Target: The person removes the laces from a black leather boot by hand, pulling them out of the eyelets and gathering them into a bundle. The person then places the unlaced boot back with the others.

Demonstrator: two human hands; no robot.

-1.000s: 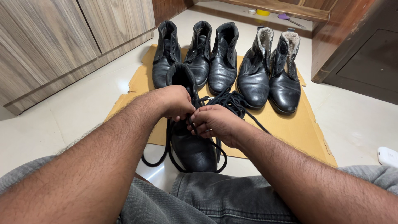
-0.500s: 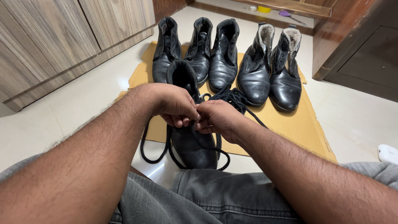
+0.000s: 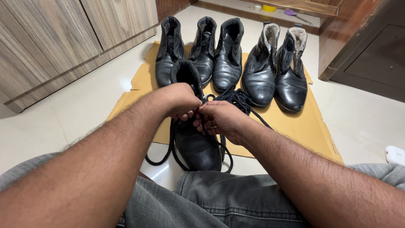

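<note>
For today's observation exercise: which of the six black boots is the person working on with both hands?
The black boot nearest the person, toe half off the cardboard sheet. Left hand and right hand grip its black lace; the other five stand untouched behind.

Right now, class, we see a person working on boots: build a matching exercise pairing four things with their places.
Things:
1. near boot
2. fleece-lined boots
3. cardboard sheet
4. pile of laces

Places:
A. flat on the floor under the row of boots
B. right end of the row
C. just beyond the right hand
D. under both hands, toe toward the person

Pairs: 1-D, 2-B, 3-A, 4-C
</note>
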